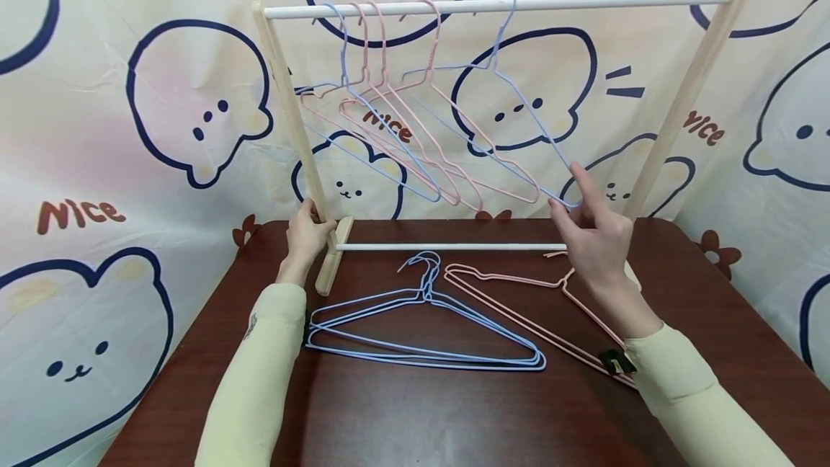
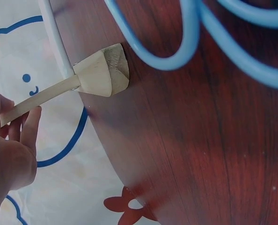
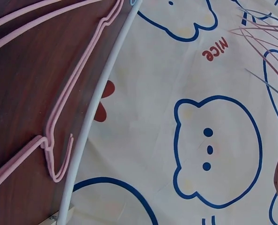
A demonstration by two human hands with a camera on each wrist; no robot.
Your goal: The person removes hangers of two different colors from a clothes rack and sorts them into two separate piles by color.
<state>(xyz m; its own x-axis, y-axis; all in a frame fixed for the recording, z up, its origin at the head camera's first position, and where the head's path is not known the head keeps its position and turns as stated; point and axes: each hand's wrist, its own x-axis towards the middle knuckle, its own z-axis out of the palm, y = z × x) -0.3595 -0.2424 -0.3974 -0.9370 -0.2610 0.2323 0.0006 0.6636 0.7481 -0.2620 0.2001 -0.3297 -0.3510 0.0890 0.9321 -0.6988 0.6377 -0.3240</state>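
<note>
With my nearer right hand (image 1: 599, 240) I pinch the blue hanger (image 1: 534, 116) by its low corner, its hook up and left over the white rail (image 1: 603, 1), while my left hand (image 1: 306, 236) grips the post (image 1: 293, 117).

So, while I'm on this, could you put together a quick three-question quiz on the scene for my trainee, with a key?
1. What does the left hand grip?
A) a pink hanger
B) the rack's left wooden upright
C) the rack's lower bar
2. True or false: the right hand is at a lower corner of a pink hanger.
3. Fill in: on the tabletop, the hangers just right of the blue hangers are ____.

Key: 1 B; 2 False, that is a blue hanger; 3 pink.
</note>
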